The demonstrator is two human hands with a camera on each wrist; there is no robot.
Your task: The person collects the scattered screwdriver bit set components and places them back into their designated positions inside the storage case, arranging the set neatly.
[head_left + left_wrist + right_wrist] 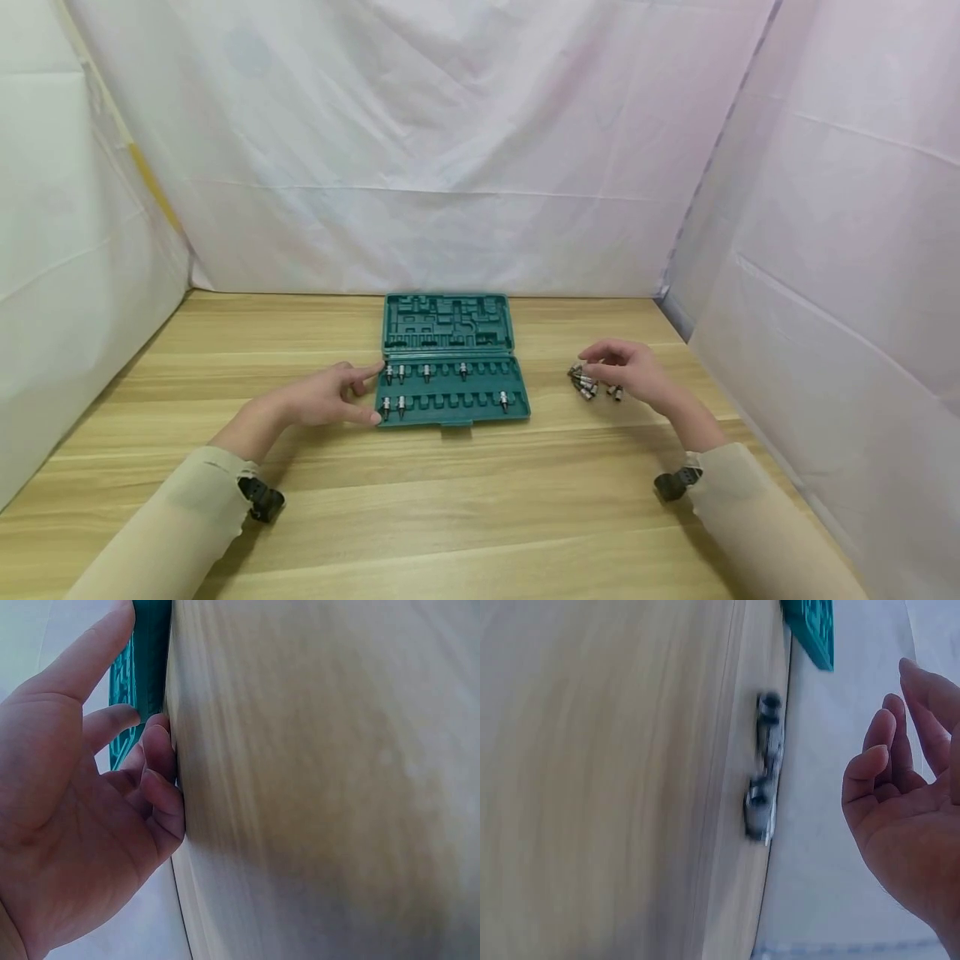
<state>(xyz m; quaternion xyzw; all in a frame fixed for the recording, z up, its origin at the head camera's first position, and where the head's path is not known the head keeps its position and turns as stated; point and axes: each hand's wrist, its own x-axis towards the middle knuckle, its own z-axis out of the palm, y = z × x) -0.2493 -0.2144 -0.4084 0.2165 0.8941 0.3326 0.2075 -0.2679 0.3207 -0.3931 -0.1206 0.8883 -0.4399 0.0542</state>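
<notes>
Head view: my left hand [322, 395] spreads thumb and forefinger against the left edge of the green case [480, 421]. My right hand [630, 371] hovers by the loose bits [586, 387]; bare table [551, 417] lies between.

Left wrist: my other fingers curl beneath.

Right wrist: thumb and bent fingers stand apart, holding nothing; I'd pinch one bit singly and lift it over the case's rim.

- Left sleeve [161, 521]: long, cream, crinkled along its edge
- Right sleeve [765, 517]: matching cream, plain
- 2 wrist cameras [264, 500]: small, black, blocky
</notes>
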